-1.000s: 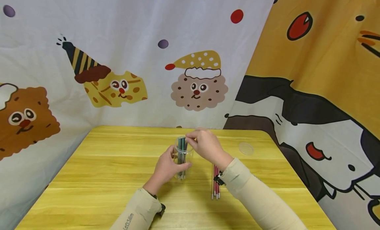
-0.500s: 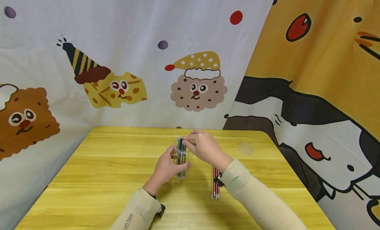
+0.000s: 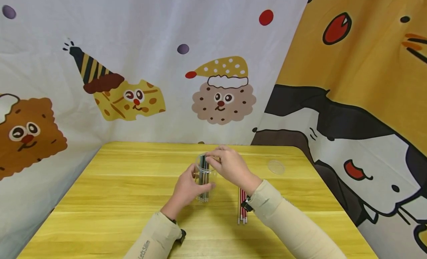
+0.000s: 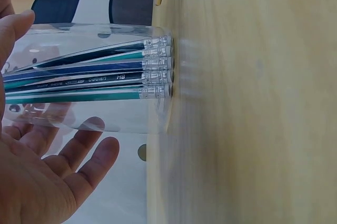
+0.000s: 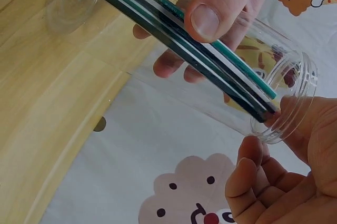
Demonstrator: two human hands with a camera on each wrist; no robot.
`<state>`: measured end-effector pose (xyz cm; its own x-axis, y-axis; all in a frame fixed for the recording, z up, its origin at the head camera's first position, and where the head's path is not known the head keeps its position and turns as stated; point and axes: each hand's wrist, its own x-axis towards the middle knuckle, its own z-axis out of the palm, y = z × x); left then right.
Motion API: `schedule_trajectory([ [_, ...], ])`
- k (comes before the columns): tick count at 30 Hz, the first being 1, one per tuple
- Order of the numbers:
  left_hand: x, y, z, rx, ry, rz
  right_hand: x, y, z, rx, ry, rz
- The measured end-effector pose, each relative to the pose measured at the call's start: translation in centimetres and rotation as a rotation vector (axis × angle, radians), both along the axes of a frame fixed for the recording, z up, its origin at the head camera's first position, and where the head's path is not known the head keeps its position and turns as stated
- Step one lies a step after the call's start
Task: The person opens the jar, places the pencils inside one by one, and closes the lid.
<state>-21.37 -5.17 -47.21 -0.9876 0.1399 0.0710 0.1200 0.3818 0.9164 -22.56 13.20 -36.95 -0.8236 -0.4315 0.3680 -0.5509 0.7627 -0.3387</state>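
Note:
My left hand (image 3: 188,186) grips a clear plastic jar (image 4: 58,116) round its side, thumb in front and fingers behind. Inside the jar is a bundle of green, black and dark blue pencils (image 4: 89,80), silver eraser ends at the jar's base. At the open mouth, my right hand (image 3: 230,164) has its thumb tip right at the upper pencil ends, as the right wrist view shows. Its other fingers curl just outside the rim (image 5: 310,76); whether they pinch a pencil I cannot tell. Dark pencils also show through the jar in the head view.
Several red pencils and a tan one (image 3: 242,210) lie on the wooden table (image 3: 116,199), partly under the right wrist. A clear round lid (image 3: 276,167) lies at the back right. A cartoon-printed curtain (image 3: 150,29) hangs behind the table.
My right hand has moved slightly left and down over the jar's mouth, bringing its fingertips closer to the pencil bundle. My left hand keeps its grip on the jar.

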Motion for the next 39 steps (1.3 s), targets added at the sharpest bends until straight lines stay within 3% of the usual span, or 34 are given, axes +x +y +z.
schedule_trajectory([
  [39, 0.07, 0.0, -0.3, 0.011, 0.016, -0.007, -0.12, 0.18, -0.5, -0.047, -0.052, -0.024],
])
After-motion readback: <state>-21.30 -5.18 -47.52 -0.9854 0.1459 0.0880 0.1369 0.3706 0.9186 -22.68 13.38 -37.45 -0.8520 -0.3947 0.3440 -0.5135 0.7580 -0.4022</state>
